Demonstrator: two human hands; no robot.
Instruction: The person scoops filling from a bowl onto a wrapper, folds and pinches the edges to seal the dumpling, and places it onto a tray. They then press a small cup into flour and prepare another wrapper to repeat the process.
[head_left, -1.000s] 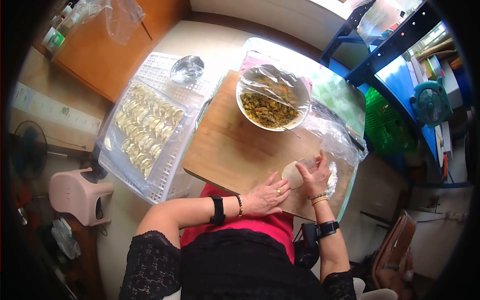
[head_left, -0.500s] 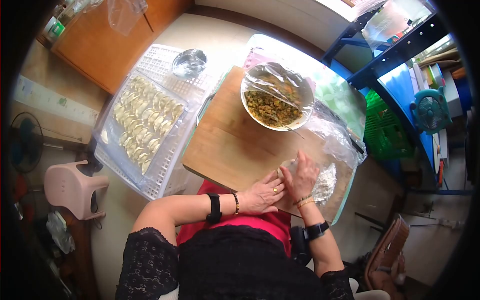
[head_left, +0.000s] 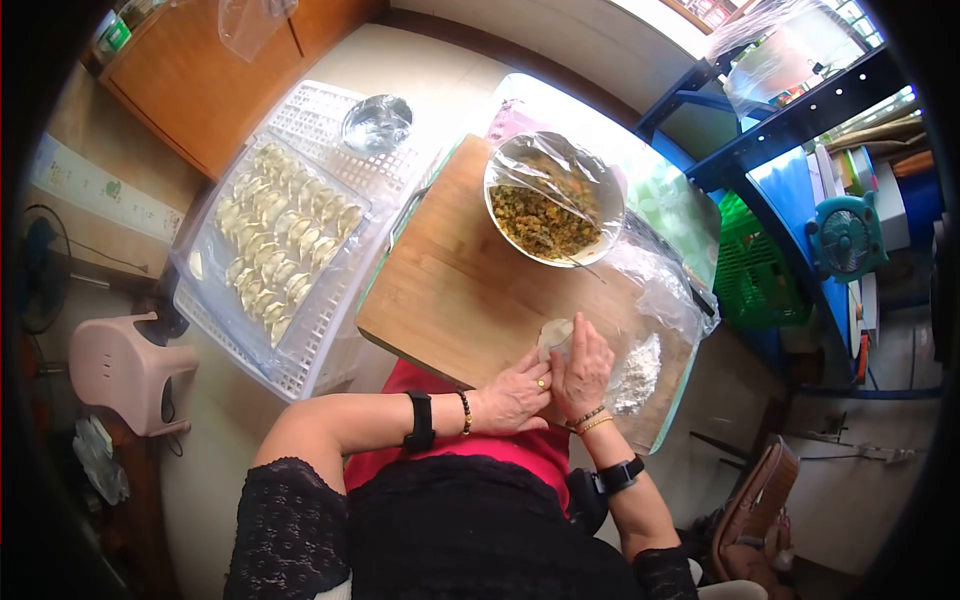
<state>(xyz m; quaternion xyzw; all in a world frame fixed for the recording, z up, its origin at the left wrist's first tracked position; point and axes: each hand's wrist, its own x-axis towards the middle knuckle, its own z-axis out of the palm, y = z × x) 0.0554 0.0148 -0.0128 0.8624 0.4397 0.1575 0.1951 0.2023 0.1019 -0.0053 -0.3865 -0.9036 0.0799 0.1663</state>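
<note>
A pale round dough wrapper (head_left: 553, 336) lies on the wooden board (head_left: 430, 290) near its front edge. My right hand (head_left: 583, 372) rests over the wrapper's right side, fingers stretched forward and thumb by its lower edge. From the left, my left hand (head_left: 512, 398) reaches in with fingers extended, their tips close to the wrapper and my right thumb. Whether anything lies under my palms is hidden. White flour (head_left: 637, 378) is heaped just right of my right hand. Farther back stands a bowl of chopped filling (head_left: 545, 215), partly covered by clear plastic film.
Rows of folded dumplings (head_left: 275, 240) lie on a plastic-covered tray on a white crate (head_left: 300, 375) at left. Behind them sits a round metal container (head_left: 377, 125). Crumpled plastic film (head_left: 650, 270) lies on the board's right. A pink stool (head_left: 125, 370) stands at far left.
My right hand has shifted slightly down and left, uncovering more of the dough wrapper. My left hand stays beside it. The whole view has tilted a little.
</note>
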